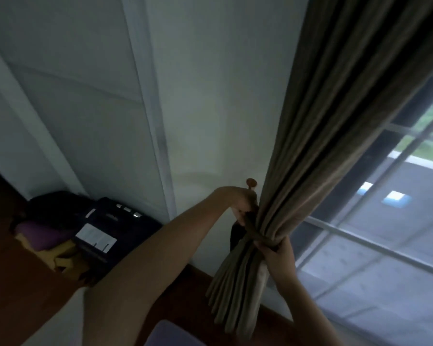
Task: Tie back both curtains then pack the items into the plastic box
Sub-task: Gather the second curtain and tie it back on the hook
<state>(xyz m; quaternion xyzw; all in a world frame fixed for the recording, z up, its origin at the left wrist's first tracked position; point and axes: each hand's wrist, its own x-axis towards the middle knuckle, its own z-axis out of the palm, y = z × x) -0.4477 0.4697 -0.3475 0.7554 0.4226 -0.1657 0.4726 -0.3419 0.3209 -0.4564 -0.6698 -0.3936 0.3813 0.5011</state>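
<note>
A brown-grey curtain hangs gathered at the left edge of the window. A matching tieback band wraps around its bunched folds. My left hand grips the band's end just below a round wooden wall hook. My right hand clutches the band and the bunched curtain from the right side. The curtain's lower folds hang loose beneath the band. No plastic box is in view.
A white wall with panel mouldings fills the left. On the dark wooden floor lie a black bag and purple and yellow cloth. The window with white bars is at the right. A purple object sits at the bottom edge.
</note>
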